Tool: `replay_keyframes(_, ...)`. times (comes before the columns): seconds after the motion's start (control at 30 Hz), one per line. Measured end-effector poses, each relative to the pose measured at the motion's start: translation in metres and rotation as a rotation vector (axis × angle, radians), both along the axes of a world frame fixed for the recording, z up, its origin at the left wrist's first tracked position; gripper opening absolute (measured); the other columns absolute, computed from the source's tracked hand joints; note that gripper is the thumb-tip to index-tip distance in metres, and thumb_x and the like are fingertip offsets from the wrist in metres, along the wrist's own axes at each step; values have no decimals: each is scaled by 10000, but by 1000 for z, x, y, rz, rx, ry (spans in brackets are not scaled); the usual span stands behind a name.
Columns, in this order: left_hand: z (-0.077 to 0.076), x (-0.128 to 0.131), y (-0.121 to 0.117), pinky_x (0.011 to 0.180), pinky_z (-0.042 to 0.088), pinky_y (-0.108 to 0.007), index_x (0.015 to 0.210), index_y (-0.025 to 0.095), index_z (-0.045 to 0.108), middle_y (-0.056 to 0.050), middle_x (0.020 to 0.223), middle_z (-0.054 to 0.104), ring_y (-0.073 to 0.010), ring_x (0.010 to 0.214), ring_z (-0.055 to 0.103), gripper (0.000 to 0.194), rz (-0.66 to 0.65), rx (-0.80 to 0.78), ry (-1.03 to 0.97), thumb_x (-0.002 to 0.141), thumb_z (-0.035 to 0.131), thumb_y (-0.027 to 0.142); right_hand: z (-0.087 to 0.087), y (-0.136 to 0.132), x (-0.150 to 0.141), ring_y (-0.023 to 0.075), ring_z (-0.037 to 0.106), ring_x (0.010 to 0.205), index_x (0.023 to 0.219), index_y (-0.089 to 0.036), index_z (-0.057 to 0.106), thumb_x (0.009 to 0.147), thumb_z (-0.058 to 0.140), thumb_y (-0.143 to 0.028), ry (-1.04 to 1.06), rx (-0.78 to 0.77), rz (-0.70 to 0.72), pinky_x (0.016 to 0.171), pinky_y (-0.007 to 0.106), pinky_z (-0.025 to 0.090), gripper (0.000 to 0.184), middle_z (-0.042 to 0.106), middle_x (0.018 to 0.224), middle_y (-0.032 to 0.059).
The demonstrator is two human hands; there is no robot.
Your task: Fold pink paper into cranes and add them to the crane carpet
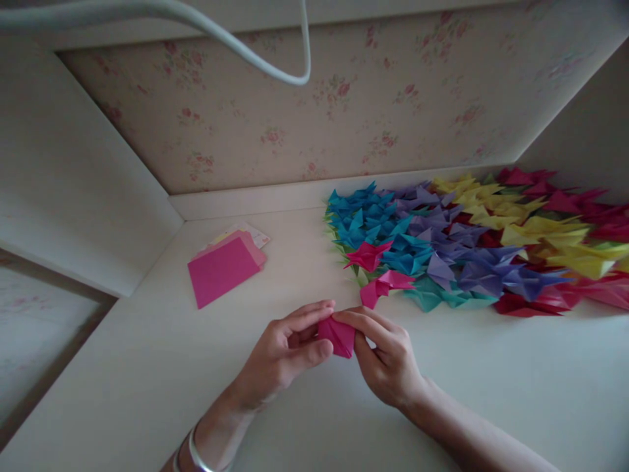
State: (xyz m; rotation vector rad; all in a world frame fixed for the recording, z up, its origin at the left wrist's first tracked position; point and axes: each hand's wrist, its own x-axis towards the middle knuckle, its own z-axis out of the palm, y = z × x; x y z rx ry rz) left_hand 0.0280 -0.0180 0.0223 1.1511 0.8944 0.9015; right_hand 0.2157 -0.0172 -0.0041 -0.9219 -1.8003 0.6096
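A small folded piece of magenta paper (338, 337) is held between both hands, just above the white tabletop. My left hand (287, 344) grips its left side, thumb in front and fingers behind. On the other side, my right hand (386, 354) pinches the paper's top and right edge between thumb and fingers. Creases run down the front of the paper to a point at the bottom. Two pink folded paper cranes (386, 286) lie just beyond my right hand, at the near left corner of a large group of folded cranes.
Rows of blue, purple (484, 269), yellow (545, 236) and red cranes fill the back right of the white table (147, 367). A stack of pink paper sheets (226, 269) lies at the back left. A white curved tube (246, 52) hangs overhead before the floral wall.
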Motion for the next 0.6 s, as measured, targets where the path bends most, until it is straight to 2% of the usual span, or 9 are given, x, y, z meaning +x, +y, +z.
replay_keyframes(0.1,-6,1,3,912,521,-277,1008,200,781,-81,1126,731,-222,1065,657,197,149,113,162,843,708,279,-1,0,-1,180,703,829,1050,-217,687,838,430,-8,-2,6,58,689,266,555,394,729,951,82)
replay_keyframes(0.2,-14,4,4,724,554,-252,940,173,766,-52,868,769,-177,793,698,195,251,21,119,787,768,294,-3,0,-4,179,705,771,977,-216,697,807,485,-23,-9,-17,50,679,268,558,334,743,877,62)
replay_keyframes(0.3,-17,6,4,671,543,-225,887,156,749,-40,800,770,-154,730,693,230,283,-93,13,702,837,260,-6,0,-6,166,678,657,898,-214,683,777,582,-85,1,-140,-45,540,227,526,203,738,779,37)
replay_keyframes(0.37,-17,6,4,663,533,-207,837,148,745,-29,757,763,-135,701,682,224,298,-123,-27,667,859,238,-6,0,-6,162,670,645,904,-208,682,770,605,-108,16,-205,-48,496,208,504,184,739,784,39)
replay_keyframes(0.5,-15,5,7,656,524,-185,813,141,729,-19,736,756,-113,683,671,237,356,-159,-46,645,871,229,0,3,-2,171,684,744,1017,-201,720,782,500,-55,10,-257,112,650,243,529,353,754,888,50)
replay_keyframes(0.6,-15,3,8,710,535,-195,865,149,714,-24,798,766,-125,751,692,255,405,-125,7,669,859,223,6,4,2,179,683,791,1043,-209,747,862,477,-119,11,-360,182,694,256,511,338,762,918,45)
